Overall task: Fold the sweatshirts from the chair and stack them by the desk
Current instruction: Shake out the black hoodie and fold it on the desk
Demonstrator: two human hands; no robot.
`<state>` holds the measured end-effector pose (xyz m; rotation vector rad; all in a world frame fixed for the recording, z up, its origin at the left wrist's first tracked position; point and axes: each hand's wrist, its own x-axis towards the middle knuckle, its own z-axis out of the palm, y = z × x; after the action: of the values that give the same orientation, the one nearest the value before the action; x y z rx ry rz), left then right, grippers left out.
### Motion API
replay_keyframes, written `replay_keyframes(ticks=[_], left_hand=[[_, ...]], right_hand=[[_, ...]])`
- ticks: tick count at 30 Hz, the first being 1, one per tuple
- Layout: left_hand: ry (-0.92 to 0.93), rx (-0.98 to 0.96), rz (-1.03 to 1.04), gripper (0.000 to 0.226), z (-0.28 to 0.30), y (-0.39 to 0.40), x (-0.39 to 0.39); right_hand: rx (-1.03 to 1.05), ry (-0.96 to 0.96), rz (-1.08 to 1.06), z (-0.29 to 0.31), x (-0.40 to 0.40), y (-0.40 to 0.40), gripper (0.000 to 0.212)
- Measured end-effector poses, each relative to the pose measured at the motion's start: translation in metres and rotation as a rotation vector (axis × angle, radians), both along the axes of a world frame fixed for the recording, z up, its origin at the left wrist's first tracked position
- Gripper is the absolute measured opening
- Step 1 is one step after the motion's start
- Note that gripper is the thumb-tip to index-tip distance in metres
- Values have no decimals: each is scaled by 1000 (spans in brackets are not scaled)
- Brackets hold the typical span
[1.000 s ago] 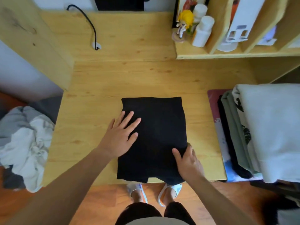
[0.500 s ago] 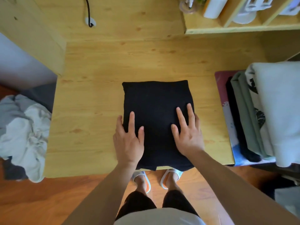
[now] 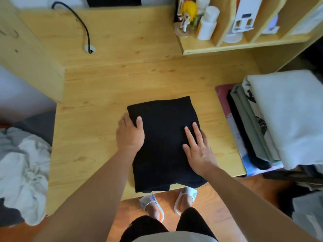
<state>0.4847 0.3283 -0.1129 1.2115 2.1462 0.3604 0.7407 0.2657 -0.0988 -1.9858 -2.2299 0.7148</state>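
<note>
Both bare forearms reach forward and slightly inward from the bottom of the view. The left hand [image 3: 130, 135] lies palm down, its thumb on top of the black cloth and its fingers tucked around that cloth's left edge (their tips are hidden beneath it). The right hand [image 3: 198, 150] rests flat, palm down, fingers spread and pointing away from the body. The hands are apart, at roughly the same reach. Below them stand two feet in white sandals.
</note>
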Motion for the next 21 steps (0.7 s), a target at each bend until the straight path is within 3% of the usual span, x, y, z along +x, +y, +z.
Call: replay_keyframes(ticks=[3, 5, 9, 11, 14, 17, 21], left_hand=[[-46, 39, 74, 84, 12, -32, -3], [-248, 32, 174, 76, 21, -69, 4], [-473, -155, 311, 57, 28, -125, 26], [-633, -305, 446, 56, 32, -130, 26], [-857, -463, 511, 58, 52, -137, 20], [-914, -393, 475, 48, 85, -146, 24], [-869, -207, 419, 36, 132, -165, 63]], right_hand=[[-94, 210, -237, 4, 0, -1, 81], [-175, 329, -493, 9, 0, -7, 91], [-318, 296, -720, 11, 0, -30, 86], [-449, 341, -776, 15, 8, -33, 76], [-725, 682, -839, 32, 27, -37, 63], [-836, 904, -814, 59, 42, -44, 55], [-770, 953, -705, 95, 70, -51, 52]])
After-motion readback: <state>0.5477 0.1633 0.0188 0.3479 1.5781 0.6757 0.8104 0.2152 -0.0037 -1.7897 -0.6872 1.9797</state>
